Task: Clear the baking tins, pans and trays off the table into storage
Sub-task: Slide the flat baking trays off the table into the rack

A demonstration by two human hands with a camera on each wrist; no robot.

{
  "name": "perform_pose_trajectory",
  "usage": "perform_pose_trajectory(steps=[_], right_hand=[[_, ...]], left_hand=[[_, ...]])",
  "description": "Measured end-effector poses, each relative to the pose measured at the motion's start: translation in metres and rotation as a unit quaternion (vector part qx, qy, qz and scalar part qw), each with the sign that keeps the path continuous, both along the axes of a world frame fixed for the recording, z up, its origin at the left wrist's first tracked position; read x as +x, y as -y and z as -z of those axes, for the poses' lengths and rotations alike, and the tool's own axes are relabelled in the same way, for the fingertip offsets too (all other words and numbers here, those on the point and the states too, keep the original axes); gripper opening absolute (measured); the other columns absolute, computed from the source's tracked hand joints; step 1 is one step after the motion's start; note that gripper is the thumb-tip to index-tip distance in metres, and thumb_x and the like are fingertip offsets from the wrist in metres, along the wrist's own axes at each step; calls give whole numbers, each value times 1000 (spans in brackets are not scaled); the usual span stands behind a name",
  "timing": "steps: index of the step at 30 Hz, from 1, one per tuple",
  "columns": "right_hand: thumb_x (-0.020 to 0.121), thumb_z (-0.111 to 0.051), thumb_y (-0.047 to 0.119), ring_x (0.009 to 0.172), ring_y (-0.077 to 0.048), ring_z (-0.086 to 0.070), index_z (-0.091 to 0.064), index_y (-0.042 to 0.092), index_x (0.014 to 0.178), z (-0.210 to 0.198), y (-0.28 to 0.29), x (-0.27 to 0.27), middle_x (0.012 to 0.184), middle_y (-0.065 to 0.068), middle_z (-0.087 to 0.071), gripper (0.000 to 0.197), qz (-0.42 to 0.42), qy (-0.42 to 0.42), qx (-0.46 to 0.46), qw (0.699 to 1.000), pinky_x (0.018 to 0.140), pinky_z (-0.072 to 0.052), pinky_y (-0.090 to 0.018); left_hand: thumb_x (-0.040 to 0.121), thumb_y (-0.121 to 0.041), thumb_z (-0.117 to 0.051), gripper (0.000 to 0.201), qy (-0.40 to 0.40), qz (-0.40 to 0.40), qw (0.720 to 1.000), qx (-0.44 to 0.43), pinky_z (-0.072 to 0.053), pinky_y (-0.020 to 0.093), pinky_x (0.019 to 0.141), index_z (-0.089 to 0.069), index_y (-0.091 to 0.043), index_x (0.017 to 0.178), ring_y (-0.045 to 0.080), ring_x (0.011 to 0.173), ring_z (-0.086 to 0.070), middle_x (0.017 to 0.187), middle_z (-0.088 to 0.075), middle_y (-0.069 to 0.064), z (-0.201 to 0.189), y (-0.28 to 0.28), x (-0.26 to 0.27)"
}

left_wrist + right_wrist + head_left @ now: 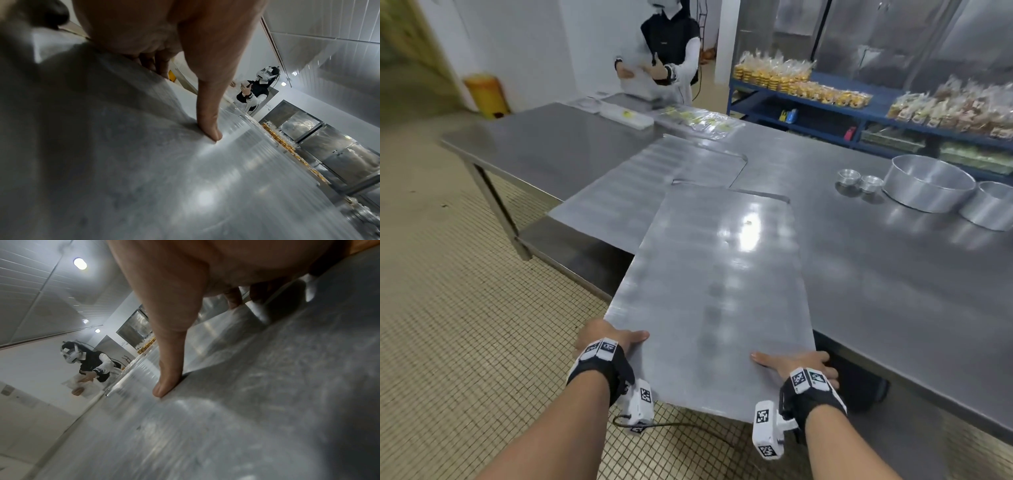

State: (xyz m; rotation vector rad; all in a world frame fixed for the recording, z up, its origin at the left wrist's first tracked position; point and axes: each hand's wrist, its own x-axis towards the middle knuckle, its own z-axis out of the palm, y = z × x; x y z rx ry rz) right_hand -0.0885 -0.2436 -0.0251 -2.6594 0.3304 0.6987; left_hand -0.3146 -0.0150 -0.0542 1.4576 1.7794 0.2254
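The steel counter (893,291) fills your right side, its near edge running diagonally, with open tiled floor (465,325) to your left. The flat baking tray (719,291) you hold juts well past that edge toward you, overlapping a second tray (626,195) behind. Your left hand (602,342) and right hand (798,365) each pinch its near end, thumbs on top. Round cake tins (928,185) sit far right.

Black wrist straps (599,371) carrying white marker-printed camera blocks (768,430), cabled
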Motion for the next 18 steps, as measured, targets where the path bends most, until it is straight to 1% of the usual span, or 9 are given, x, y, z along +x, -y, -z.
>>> perform_pose_trajectory(steps=[2, 3, 6, 7, 8, 10, 12, 16, 18], right_hand=[[25, -95, 59, 130, -39, -35, -33, 4, 130, -3, -14, -4, 136, -23, -38, 133, -9, 2, -3, 1000, 109, -31, -54], [26, -94, 59, 130, -40, -34, -33, 4, 130, -5, -21, -6, 137, -23, -38, 133, -15, 1, -3, 1000, 109, -31, -54], [28, -94, 59, 131, -40, -35, -33, 3, 131, -11, -42, -9, 137, -24, -38, 132, -24, 3, -1, 1000, 110, -31, -54], [29, -94, 59, 130, -40, -35, -33, 3, 130, -12, -49, -9, 137, -24, -38, 131, -26, 5, 0, 1000, 110, -31, -53], [29, -94, 59, 130, -40, -35, -33, 2, 131, -14, -57, -10, 137, -24, -38, 132, -30, 7, 1, 1000, 110, -32, -53], [29, -94, 61, 130, -40, -35, -32, 2, 133, -15, -73, -9, 138, -24, -38, 135, -39, 6, 6, 999, 110, -32, -53], [30, -93, 62, 131, -40, -34, -30, 1, 137, -17, -91, -7, 139, -25, -36, 138, -45, 4, 5, 999, 110, -32, -53], [27, -92, 65, 128, -39, -37, -33, 2, 133, -13, -134, 1, 136, -23, -42, 137, -48, 1, -1, 999, 108, -34, -52], [22, -90, 67, 125, -39, -39, -33, 4, 129, -8, -158, 7, 132, -21, -45, 136, -45, -6, 2, 999, 105, -37, -52]], left_hand=[[20, -62, -90, 97, -4, -12, 1000, 0, -59, 47, 78, -57, -8, 94, 35, 83, -67, 89, -67, 7, 1, -12, -8], [20, -62, -90, 101, -10, -14, 1000, 0, -59, 45, 76, -56, -6, 97, 36, 85, -67, 91, -66, 8, 0, -17, -12], [35, -54, -95, 85, -8, -15, 1000, -12, -58, 40, 74, -57, -4, 92, 33, 83, -66, 89, -67, 9, -7, -32, -17], [33, -56, -95, 84, -9, -15, 1000, -11, -59, 41, 74, -59, -5, 90, 33, 81, -66, 88, -68, 9, -7, -38, -18], [27, -60, -93, 89, -15, -14, 1000, -12, -60, 43, 74, -61, -7, 91, 33, 80, -66, 87, -69, 8, -7, -46, -19], [10, -70, -83, 108, -17, -25, 1000, -5, -60, 46, 75, -62, -10, 97, 34, 83, -67, 91, -69, 8, 11, -73, -19], [3, -73, -78, 117, -38, -22, 999, 4, -59, 47, 76, -61, -10, 101, 34, 86, -67, 95, -68, 9, 15, -94, -16], [19, -66, -87, 103, -50, -1, 999, 10, -59, 46, 78, -62, -8, 100, 34, 87, -66, 98, -68, 10, 3, -128, -6], [16, -69, -84, 106, -57, 4, 998, 6, -59, 46, 79, -61, -10, 101, 34, 89, -66, 100, -67, 10, -1, -149, 0]])
